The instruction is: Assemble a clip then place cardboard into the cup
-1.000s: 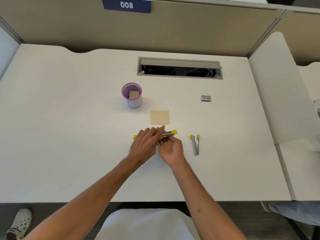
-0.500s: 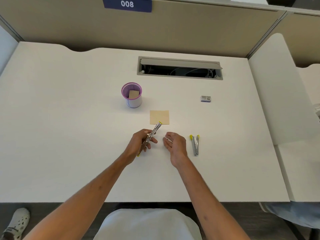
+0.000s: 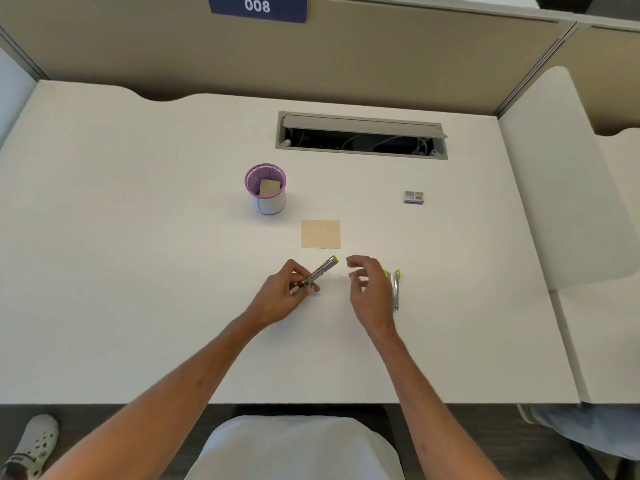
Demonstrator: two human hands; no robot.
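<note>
Gripping a slim silver stapler with yellow tip (image 3: 320, 273), left hand (image 3: 277, 299). Hovering loosely curled, holding nothing, right hand (image 3: 369, 289), beside a second silver-and-yellow stapler (image 3: 394, 289).

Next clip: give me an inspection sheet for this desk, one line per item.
Surface: white desk, small pale bits lying between the hands.
Job's things: silver stapler with yellow tip, tilted, in the left hand; second stapler flat on the desk; tan paper square beyond the hands.
Clutter: purple mesh cup holding a tan piece; small staple box.
Hands: left hand grips the stapler; right hand loosely curled, holding nothing that can be made out.
Cables: wires inside the open desk cable tray.
Surroundings: beige partition with sign 008; neighbouring desk at right.
</note>
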